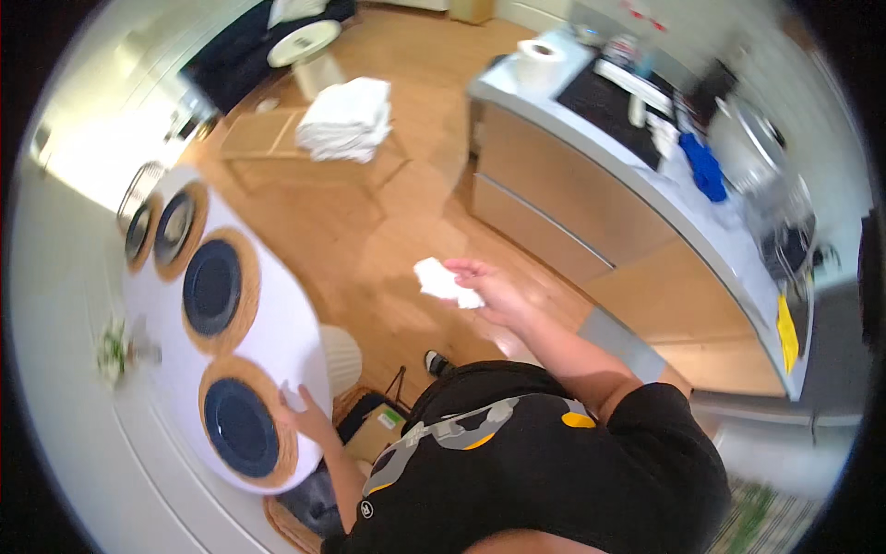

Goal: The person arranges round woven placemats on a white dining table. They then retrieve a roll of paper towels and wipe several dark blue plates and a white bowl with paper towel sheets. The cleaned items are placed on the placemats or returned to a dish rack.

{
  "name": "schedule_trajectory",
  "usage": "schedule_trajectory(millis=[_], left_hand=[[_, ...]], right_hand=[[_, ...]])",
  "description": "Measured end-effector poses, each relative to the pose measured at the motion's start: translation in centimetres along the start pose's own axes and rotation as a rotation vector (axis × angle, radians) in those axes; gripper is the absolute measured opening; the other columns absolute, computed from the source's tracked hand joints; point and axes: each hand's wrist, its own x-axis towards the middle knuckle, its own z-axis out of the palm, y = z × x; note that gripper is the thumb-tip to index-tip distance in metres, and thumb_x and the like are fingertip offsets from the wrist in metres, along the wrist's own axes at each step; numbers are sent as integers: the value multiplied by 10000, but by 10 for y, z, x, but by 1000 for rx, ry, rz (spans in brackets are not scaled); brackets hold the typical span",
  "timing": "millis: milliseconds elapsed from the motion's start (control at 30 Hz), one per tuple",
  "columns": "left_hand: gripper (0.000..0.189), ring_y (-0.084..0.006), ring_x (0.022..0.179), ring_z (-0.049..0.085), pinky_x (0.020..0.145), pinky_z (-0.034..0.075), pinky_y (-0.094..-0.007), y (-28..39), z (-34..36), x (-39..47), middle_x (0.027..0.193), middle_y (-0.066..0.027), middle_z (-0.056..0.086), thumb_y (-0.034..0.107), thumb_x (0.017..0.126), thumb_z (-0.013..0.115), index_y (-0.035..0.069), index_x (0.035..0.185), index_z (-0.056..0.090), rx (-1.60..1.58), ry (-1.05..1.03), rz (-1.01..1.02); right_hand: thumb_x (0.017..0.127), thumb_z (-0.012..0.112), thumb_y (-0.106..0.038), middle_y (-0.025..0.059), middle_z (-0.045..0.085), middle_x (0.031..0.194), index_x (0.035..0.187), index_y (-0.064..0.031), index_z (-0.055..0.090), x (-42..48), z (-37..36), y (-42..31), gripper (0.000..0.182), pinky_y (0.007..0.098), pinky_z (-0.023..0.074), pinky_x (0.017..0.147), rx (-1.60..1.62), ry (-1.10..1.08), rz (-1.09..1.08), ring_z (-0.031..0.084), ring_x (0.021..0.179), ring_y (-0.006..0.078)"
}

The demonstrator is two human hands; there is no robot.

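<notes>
A crumpled white paper or cloth (437, 278) is held in my right hand (495, 294), in front of my body above the wood floor. My left hand (302, 412) rests at the edge of a round woven placemat (287, 453) on the white table (297, 332), its fingers spread and nothing seen in them. On that placemat lies a dark plate (240, 427), just left of the hand. Farther along the table, another dark plate (212, 287) lies on its own woven placemat (249, 277), with two more settings beyond it.
Folded white cloths (349, 118) are stacked on a wooden bench (259, 135). A kitchen counter (588, 128) at right bears a paper roll (538, 62), a blue cloth (702, 168), a large pot (746, 142) and a yellow cloth (787, 334). A white stool (342, 356) stands beside the table.
</notes>
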Motion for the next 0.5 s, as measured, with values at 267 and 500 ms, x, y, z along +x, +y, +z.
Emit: schedule_trajectory(millis=[267,500], left_hand=[[474,-190,1019,550,829,489,-299,352,90,-148,1166,-92,503,-36,807,623,13,1243,444,-1013,-1189,119],[437,-198,968,590,784,522,-280,463,82,-262,1130,-154,534,-33,832,589,2,1240,435,-1101,-1498,203]], right_hand=[[929,522,-178,77,581,1083,1230,-82,495,-125,-70,-49,318,300,523,677,103,182,-151,586,936,161],[938,526,-272,-11,581,824,1206,-106,532,-222,-212,-105,316,172,301,465,-278,499,-381,452,626,44]])
